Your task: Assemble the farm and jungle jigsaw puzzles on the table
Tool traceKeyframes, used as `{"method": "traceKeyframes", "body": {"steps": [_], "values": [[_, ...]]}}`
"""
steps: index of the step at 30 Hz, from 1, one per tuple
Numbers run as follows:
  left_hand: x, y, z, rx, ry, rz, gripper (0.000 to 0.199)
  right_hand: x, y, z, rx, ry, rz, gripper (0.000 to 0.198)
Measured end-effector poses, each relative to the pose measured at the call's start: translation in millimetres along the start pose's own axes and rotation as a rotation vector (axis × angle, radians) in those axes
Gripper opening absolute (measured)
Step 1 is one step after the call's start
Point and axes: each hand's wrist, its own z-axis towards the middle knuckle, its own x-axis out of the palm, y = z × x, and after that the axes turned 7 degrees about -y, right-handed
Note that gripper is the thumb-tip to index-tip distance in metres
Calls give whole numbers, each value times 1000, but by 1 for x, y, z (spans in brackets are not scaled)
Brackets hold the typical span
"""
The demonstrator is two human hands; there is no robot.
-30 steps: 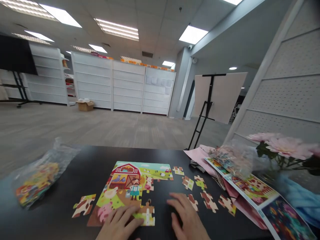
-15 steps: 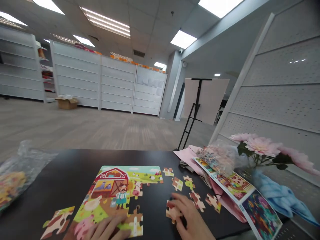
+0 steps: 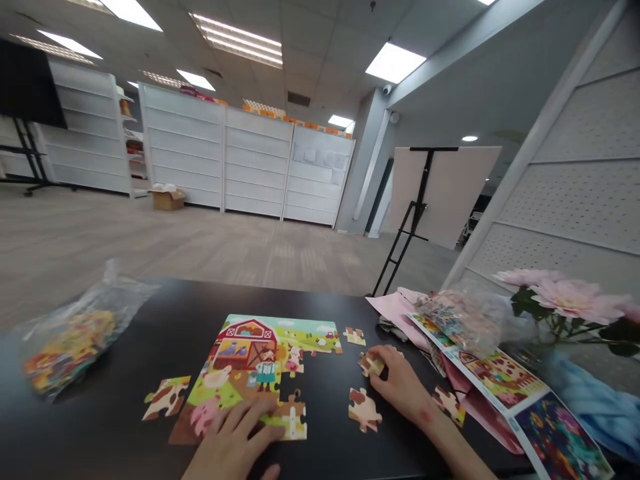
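Note:
A partly assembled farm jigsaw puzzle (image 3: pixel 235 383) lies on the black table. It shows a red barn, a farmer, a pig and a hen. My left hand (image 3: pixel 240 437) rests on its lower part with fingers spread. At the right, my right hand (image 3: pixel 397 380) has thumb and fingertips closed around a brown-and-cream puzzle piece (image 3: pixel 369 365). Below that hand lies a loose cow-patterned piece (image 3: pixel 364 409). Another loose piece (image 3: pixel 355 335) sits by the puzzle's upper right corner. My right hand and forearm partly cover other pieces, including one (image 3: pixel 449 405) near the pink cloth.
Left of the puzzle lies a joined pair of pieces (image 3: pixel 167 397) and a clear plastic bag (image 3: pixel 75 343) of colourful pieces. Along the right edge are a pink cloth (image 3: pixel 480 413), picture sheets (image 3: pixel 505 387), another plastic bag (image 3: pixel 465 317), pink flowers (image 3: pixel 570 293) and a blue cloth (image 3: pixel 585 393).
My right hand has left the cow-patterned piece and moved up to the brown-and-cream piece above it. My left hand stays on the puzzle. The view has shifted left.

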Motion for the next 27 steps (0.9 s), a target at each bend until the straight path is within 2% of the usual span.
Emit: {"method": "traceKeyframes", "body": {"steps": [4,7,10,13,17,22,27], "values": [[-14,-5,7,1,41,-22,40,3,43,-20,3,-52,120,25],[-16,-7,8,8,55,1,42,24,84,-50,-78,-26,211,26],[-17,-6,8,21,52,0,45,50,109,-72,-147,-19,101,28],[-18,-7,8,18,33,-23,43,63,109,-78,-112,2,58,24],[-17,-8,8,9,27,-36,40,65,98,-78,-117,21,73,35],[-15,-7,7,23,-5,-38,39,49,101,-73,-167,124,98,39],[-16,-6,7,31,28,-1,41,23,112,-61,-162,259,158,34]]}}
